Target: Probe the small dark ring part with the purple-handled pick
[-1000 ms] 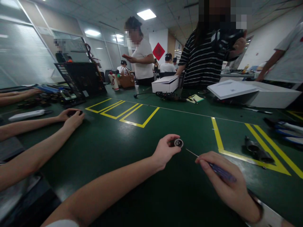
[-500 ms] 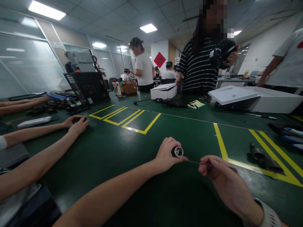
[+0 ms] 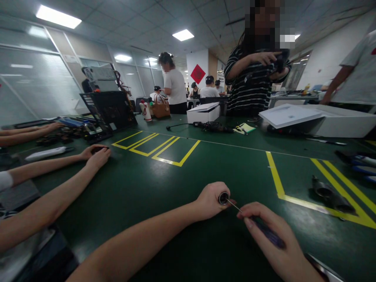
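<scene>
My left hand [image 3: 210,199] is wrapped round a small dark cylindrical part [image 3: 223,198] with a metal rim, its round open end facing me. In my right hand [image 3: 264,231] is a screwdriver [image 3: 268,234] with a dark purple handle and a thin shaft. The shaft's tip reaches into or against the open end of the cylinder; which of the two, I cannot tell. To the right, a dark metallic curved housing [image 3: 333,197] lies on the green table [image 3: 176,188], across the yellow tape.
At the left, a co-worker's hands [image 3: 98,154] hold a small dark object. Yellow tape outlines [image 3: 167,160] mark the table. White boxes [image 3: 202,112], black cables [image 3: 211,127] and blue-handled tools [image 3: 364,169] lie farther off. A person in stripes [image 3: 249,86] stands opposite.
My right hand has turned so the screwdriver's handle shows, and its tip has moved to the cylinder's opening. My left hand has shifted slightly down and tilted the cylinder.
</scene>
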`<move>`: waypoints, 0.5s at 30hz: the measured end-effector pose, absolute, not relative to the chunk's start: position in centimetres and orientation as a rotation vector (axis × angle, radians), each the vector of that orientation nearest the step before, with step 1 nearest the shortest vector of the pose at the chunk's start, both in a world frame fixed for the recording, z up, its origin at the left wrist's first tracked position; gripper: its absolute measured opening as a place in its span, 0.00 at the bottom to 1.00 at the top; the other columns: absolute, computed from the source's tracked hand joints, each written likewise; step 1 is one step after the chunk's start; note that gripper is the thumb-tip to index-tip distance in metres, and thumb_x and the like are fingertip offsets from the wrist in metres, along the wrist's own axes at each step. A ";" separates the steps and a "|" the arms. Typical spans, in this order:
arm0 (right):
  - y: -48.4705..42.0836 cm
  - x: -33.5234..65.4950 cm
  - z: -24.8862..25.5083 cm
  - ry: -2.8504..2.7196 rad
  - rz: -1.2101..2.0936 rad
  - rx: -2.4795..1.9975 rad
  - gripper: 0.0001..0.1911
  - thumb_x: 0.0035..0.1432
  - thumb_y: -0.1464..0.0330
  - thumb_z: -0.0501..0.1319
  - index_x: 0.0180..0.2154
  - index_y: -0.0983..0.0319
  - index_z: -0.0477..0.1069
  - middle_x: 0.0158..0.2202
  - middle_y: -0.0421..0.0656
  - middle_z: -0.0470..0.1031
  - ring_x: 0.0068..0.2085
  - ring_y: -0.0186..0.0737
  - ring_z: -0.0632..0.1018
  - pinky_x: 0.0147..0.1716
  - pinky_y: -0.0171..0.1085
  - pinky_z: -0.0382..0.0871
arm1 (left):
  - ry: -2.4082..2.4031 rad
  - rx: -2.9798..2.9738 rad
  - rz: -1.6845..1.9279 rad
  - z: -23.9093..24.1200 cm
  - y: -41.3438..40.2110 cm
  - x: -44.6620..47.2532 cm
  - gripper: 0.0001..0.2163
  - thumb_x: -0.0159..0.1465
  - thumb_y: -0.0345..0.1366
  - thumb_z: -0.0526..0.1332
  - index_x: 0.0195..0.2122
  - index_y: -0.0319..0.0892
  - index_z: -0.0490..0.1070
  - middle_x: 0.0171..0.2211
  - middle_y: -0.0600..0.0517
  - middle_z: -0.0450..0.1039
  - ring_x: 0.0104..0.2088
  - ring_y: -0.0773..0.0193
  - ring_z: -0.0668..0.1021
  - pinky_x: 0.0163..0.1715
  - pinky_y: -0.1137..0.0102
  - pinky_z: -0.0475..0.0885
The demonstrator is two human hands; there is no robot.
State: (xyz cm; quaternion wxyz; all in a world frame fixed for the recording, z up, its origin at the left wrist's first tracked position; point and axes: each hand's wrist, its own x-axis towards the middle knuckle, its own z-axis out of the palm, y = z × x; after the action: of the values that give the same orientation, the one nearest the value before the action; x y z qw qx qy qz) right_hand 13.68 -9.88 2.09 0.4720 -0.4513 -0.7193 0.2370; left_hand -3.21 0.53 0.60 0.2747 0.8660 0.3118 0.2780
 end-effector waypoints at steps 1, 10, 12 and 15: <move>-10.0 13.5 2.1 -1.807 0.516 -1.077 0.06 0.59 0.71 0.55 0.35 0.58 0.70 0.33 0.43 0.74 0.35 0.41 0.77 0.33 0.39 0.71 | 0.854 2.383 0.749 0.5 0.5 -3.1 0.10 0.56 0.37 0.65 0.24 0.39 0.65 0.24 0.56 0.65 0.26 0.70 0.68 0.28 0.74 0.63; -9.6 14.0 2.6 -1.796 0.699 -1.154 0.08 0.59 0.68 0.55 0.31 0.60 0.72 0.30 0.44 0.75 0.33 0.42 0.76 0.32 0.40 0.68 | 0.734 2.570 0.660 0.2 0.5 -3.2 0.08 0.58 0.37 0.62 0.27 0.39 0.66 0.26 0.54 0.67 0.28 0.68 0.70 0.31 0.73 0.64; -9.2 14.4 2.5 -1.652 0.896 -1.183 0.09 0.57 0.66 0.56 0.28 0.60 0.73 0.29 0.44 0.75 0.32 0.43 0.75 0.31 0.40 0.68 | 0.669 2.528 0.659 0.3 0.5 -3.3 0.07 0.58 0.36 0.61 0.27 0.39 0.66 0.26 0.54 0.67 0.27 0.69 0.70 0.30 0.74 0.65; -8.4 14.8 2.3 -1.385 1.161 -1.134 0.09 0.55 0.66 0.58 0.27 0.61 0.74 0.28 0.43 0.76 0.31 0.41 0.74 0.31 0.39 0.67 | 0.614 2.443 0.677 0.5 0.5 -3.3 0.07 0.58 0.36 0.61 0.27 0.39 0.65 0.26 0.54 0.66 0.27 0.69 0.69 0.29 0.75 0.65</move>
State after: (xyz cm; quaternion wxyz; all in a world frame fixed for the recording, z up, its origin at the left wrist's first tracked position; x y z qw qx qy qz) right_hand 14.77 -8.43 2.27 0.4830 -0.4655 -0.5683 0.4766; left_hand -3.33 0.47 0.51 0.2633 0.9036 0.2270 0.2505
